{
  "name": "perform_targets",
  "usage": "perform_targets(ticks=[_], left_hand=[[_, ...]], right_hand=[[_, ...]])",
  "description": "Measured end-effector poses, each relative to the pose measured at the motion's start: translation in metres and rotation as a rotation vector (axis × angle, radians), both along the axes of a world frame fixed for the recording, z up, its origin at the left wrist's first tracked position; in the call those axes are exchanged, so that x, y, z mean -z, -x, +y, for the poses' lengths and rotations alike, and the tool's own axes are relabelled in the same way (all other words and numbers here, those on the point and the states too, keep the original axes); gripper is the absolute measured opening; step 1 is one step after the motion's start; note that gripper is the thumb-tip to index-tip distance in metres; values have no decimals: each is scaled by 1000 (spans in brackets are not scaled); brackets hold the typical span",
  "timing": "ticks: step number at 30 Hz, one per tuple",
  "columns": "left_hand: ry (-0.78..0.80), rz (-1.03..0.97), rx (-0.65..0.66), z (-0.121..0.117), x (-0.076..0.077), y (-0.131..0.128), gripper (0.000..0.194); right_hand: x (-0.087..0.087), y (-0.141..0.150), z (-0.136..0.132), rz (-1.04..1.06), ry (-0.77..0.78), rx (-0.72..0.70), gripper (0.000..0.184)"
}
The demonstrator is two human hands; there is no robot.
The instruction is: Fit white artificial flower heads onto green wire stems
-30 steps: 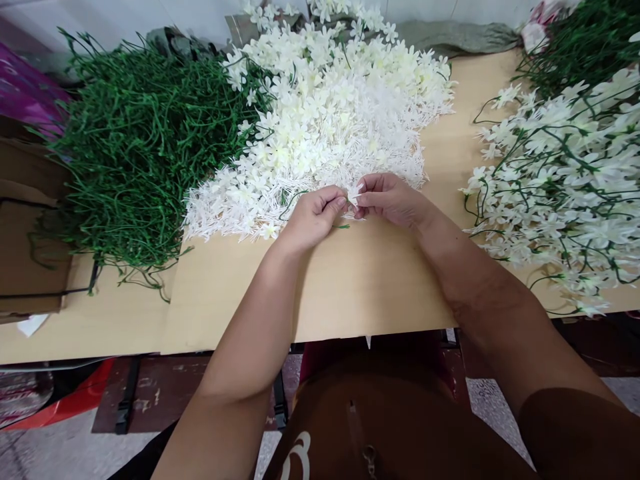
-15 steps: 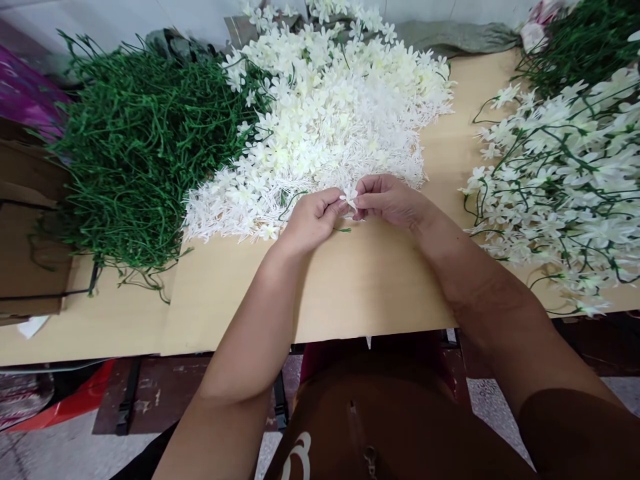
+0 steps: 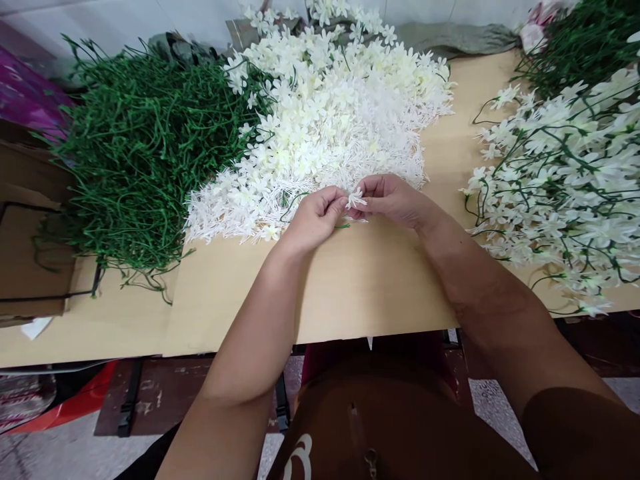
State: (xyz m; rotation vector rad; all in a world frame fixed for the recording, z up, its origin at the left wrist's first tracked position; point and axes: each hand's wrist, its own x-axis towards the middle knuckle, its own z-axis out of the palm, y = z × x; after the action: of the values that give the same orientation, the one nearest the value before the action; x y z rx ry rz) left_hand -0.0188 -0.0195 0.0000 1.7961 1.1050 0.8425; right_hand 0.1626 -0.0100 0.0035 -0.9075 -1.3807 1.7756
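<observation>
A small white artificial flower (image 3: 356, 198) sits between my two hands, in front of the big white heap. My right hand (image 3: 387, 200) is closed in a pinch at the flower, thumb and forefinger against it. Close on its left, my left hand (image 3: 317, 217) is also closed, thumb pressed to forefinger. A green plastic stem (image 3: 343, 227) pokes out below the left fingertips; most of it is hidden by the hand. Just beyond both hands lies the pile of loose white flowers (image 3: 320, 133), many with their thin white ends toward me.
A tangled heap of green stems (image 3: 150, 147) lies at left, beside a cardboard box (image 3: 35, 253). At right, white flowers on green stems (image 3: 570, 187) are piled on the tan tabletop (image 3: 375, 287). More green stems (image 3: 590, 47) are behind them. A tiled wall borders the back.
The flower between my fingers has turned, its petals now pointing more to the right. Both hands stay in nearly the same place.
</observation>
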Motion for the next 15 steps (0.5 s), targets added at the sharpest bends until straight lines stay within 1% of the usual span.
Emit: perform_targets(ticks=[5, 8, 11, 15], left_hand=[[80, -104, -6, -1, 0, 2, 32], [98, -165, -24, -1, 0, 1, 32], [73, -184, -46, -1, 3, -1, 34], [11, -197, -70, 1, 6, -4, 29]], right_hand=[[-2, 1, 0, -26, -34, 63, 43], [-3, 2, -1, -32, -60, 78, 43], [-1, 3, -1, -57, -79, 60, 43], [-1, 3, -1, -70, -89, 35, 41]])
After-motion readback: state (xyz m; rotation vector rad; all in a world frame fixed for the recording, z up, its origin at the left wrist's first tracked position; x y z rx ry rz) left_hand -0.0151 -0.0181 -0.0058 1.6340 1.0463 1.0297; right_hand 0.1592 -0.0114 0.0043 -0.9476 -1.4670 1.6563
